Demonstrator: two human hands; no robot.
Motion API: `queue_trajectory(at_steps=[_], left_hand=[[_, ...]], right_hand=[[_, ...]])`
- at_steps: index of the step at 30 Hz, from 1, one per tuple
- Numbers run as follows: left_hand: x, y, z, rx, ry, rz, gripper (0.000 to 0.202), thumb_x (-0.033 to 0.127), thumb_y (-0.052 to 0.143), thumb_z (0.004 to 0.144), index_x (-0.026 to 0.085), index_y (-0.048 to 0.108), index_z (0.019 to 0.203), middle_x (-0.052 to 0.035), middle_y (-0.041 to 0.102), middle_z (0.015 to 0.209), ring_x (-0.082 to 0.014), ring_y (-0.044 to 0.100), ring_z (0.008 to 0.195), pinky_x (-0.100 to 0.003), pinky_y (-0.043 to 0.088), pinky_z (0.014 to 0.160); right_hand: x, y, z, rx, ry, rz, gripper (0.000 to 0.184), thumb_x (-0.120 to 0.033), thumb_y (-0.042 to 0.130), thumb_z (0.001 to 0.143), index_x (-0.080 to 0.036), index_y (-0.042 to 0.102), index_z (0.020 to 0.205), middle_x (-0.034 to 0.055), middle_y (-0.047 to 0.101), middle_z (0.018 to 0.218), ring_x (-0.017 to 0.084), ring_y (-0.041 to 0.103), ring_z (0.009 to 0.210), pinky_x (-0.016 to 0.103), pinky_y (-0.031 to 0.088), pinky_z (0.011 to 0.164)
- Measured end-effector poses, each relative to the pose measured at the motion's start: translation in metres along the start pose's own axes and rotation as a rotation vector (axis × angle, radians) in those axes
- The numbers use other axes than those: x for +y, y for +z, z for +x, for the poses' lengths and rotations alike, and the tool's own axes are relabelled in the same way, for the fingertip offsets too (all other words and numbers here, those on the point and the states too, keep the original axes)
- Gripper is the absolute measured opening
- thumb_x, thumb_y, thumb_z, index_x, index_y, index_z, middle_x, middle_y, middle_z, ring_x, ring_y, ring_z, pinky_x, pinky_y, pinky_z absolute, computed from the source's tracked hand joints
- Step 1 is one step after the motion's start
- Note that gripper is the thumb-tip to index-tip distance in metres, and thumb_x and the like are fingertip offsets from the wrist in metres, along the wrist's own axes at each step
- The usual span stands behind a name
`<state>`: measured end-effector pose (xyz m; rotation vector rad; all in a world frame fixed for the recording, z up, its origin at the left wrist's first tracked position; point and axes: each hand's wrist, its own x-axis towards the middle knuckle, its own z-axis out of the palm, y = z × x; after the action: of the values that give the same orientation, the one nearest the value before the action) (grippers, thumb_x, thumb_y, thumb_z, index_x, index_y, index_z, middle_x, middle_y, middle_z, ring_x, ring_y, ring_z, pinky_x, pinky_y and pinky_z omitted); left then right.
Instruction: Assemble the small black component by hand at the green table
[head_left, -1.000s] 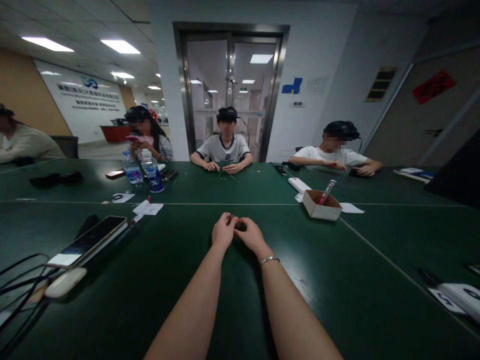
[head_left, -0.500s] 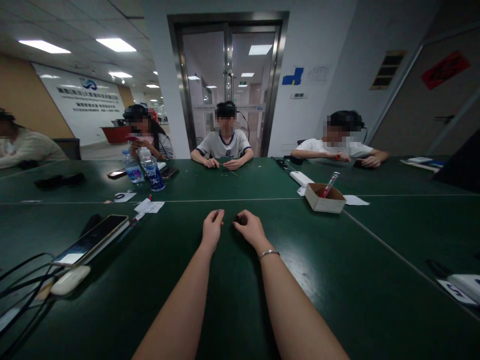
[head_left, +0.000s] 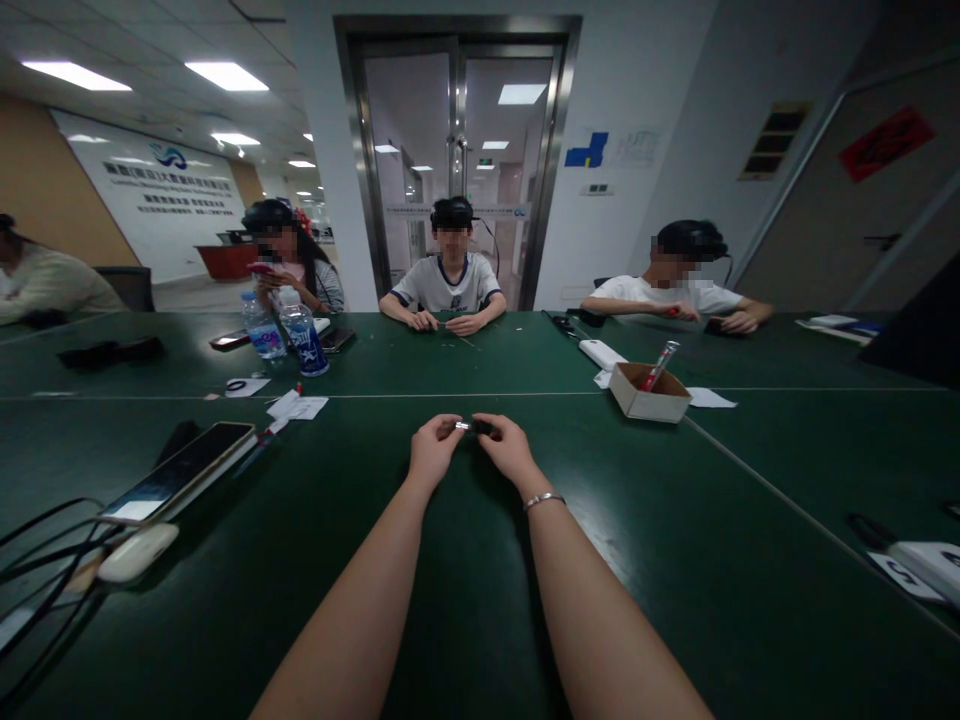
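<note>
Both my hands are over the middle of the green counter (head_left: 720, 580), fingertips facing each other, close together. My left hand (head_left: 433, 450) grasps a small silvery piece (head_left: 463, 427) between thumb and fingers; its bright side shows in the narrow space between the hands. My right hand (head_left: 510, 450) grasps a small dark piece (head_left: 482, 427), mostly covered by my fingers. The two pieces lie end to end, the silvery one on the left and the dark one on the right; whether they are joined I cannot tell, nor can I make out their exact kind. A metal bracelet (head_left: 544, 499) sits on my right wrist.

To the right of my hands and slightly farther off stands an open cardboard box (head_left: 649, 404), with a clear and red tube (head_left: 660, 367) leaning in it, its top end above the rim. On the left lie a smartphone (head_left: 187, 467) and, just nearer, a rounded white case (head_left: 139, 553) beside dark cables (head_left: 56, 565). Beyond the phone are paper slips (head_left: 300, 406); farther still, two plastic bottles (head_left: 306, 345) stand upright, side by side. A co-worker in a white T-shirt (head_left: 450, 285) sits directly opposite at the far edge.
</note>
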<state>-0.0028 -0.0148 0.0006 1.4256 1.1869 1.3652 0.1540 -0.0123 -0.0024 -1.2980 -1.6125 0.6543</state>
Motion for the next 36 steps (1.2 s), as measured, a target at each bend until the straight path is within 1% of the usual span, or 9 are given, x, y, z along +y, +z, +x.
queue_trajectory(at_steps=[5, 8, 11, 15, 17, 19, 24, 29, 36], left_hand=[[0.0038, 0.0006, -0.0021, 0.001, 0.027, 0.01, 0.018, 0.018, 0.068, 0.079, 0.017, 0.069, 0.097, -0.0079, 0.071, 0.099, -0.0194, 0.067, 0.094, -0.036, 0.052, 0.093], [0.004, 0.0004, -0.0013, 0.032, 0.042, -0.021, 0.019, 0.018, 0.068, 0.078, 0.017, 0.069, 0.098, -0.008, 0.071, 0.099, -0.0194, 0.066, 0.096, -0.036, 0.051, 0.095], [0.0045, -0.0001, -0.0012, 0.016, 0.025, -0.032, 0.019, 0.018, 0.069, 0.077, 0.018, 0.069, 0.097, -0.0079, 0.071, 0.098, -0.02, 0.067, 0.096, -0.037, 0.05, 0.095], [0.0048, -0.0011, -0.0013, 0.004, 0.006, -0.006, 0.019, 0.016, 0.069, 0.077, 0.018, 0.071, 0.096, -0.0082, 0.071, 0.1, -0.0205, 0.067, 0.096, -0.037, 0.05, 0.094], [0.0038, -0.0017, -0.0007, 0.008, -0.002, 0.006, 0.02, 0.015, 0.067, 0.078, 0.018, 0.071, 0.097, -0.0085, 0.071, 0.101, -0.0203, 0.067, 0.096, -0.037, 0.05, 0.094], [0.002, -0.0022, 0.0002, 0.012, 0.0, 0.015, 0.02, 0.017, 0.067, 0.079, 0.018, 0.071, 0.099, -0.0083, 0.071, 0.101, -0.0202, 0.067, 0.095, -0.036, 0.05, 0.093], [-0.002, -0.0029, 0.0019, 0.02, 0.017, 0.017, 0.019, 0.025, 0.07, 0.077, 0.02, 0.072, 0.096, -0.0073, 0.072, 0.097, -0.0202, 0.067, 0.091, -0.035, 0.051, 0.089], [-0.003, -0.005, 0.0025, 0.023, -0.005, 0.053, 0.022, 0.031, 0.067, 0.079, 0.019, 0.072, 0.096, -0.008, 0.072, 0.091, -0.0199, 0.066, 0.085, -0.033, 0.052, 0.082], [-0.0008, -0.0072, 0.0016, 0.009, -0.021, 0.087, 0.024, 0.035, 0.064, 0.08, 0.017, 0.072, 0.094, -0.0072, 0.071, 0.084, -0.0182, 0.064, 0.076, -0.03, 0.049, 0.071]], right_hand=[[0.0049, -0.0002, 0.0017, 0.02, 0.022, 0.005, 0.04, -0.013, 0.057, 0.072, -0.02, 0.069, 0.11, 0.004, 0.063, 0.097, 0.013, 0.055, 0.07, 0.028, 0.049, 0.073], [0.0015, -0.0004, 0.0012, -0.015, 0.02, -0.013, 0.037, -0.012, 0.059, 0.073, -0.02, 0.07, 0.107, 0.0045, 0.065, 0.098, 0.014, 0.057, 0.074, 0.029, 0.049, 0.075], [0.0001, -0.0003, 0.001, -0.031, 0.021, 0.015, 0.033, -0.015, 0.064, 0.07, -0.02, 0.071, 0.103, 0.0043, 0.067, 0.095, 0.015, 0.059, 0.075, 0.03, 0.05, 0.075], [0.0047, 0.0002, 0.0019, -0.023, 0.07, 0.122, 0.038, -0.017, 0.067, 0.068, -0.017, 0.069, 0.105, 0.0034, 0.067, 0.087, 0.014, 0.059, 0.068, 0.028, 0.05, 0.068], [0.0069, 0.0002, 0.0026, -0.041, 0.088, 0.173, 0.038, -0.019, 0.065, 0.069, -0.016, 0.068, 0.107, 0.0026, 0.066, 0.08, 0.014, 0.058, 0.063, 0.027, 0.049, 0.063], [0.0075, -0.0002, 0.0031, -0.042, 0.079, 0.239, 0.034, -0.021, 0.063, 0.072, -0.016, 0.068, 0.105, 0.0027, 0.066, 0.079, 0.014, 0.059, 0.062, 0.027, 0.05, 0.062], [0.0038, -0.0032, 0.0043, -0.028, 0.103, 0.401, 0.032, -0.022, 0.065, 0.072, -0.017, 0.068, 0.104, 0.0044, 0.068, 0.087, 0.014, 0.063, 0.067, 0.028, 0.053, 0.066], [0.0001, -0.0069, 0.0036, -0.049, 0.134, 0.456, 0.032, -0.023, 0.071, 0.069, -0.016, 0.069, 0.1, 0.0055, 0.069, 0.086, 0.016, 0.064, 0.07, 0.03, 0.054, 0.07], [-0.0012, -0.0086, 0.0023, -0.065, 0.124, 0.559, 0.032, -0.029, 0.073, 0.071, -0.016, 0.07, 0.1, 0.0062, 0.071, 0.088, 0.017, 0.066, 0.072, 0.033, 0.055, 0.075]])
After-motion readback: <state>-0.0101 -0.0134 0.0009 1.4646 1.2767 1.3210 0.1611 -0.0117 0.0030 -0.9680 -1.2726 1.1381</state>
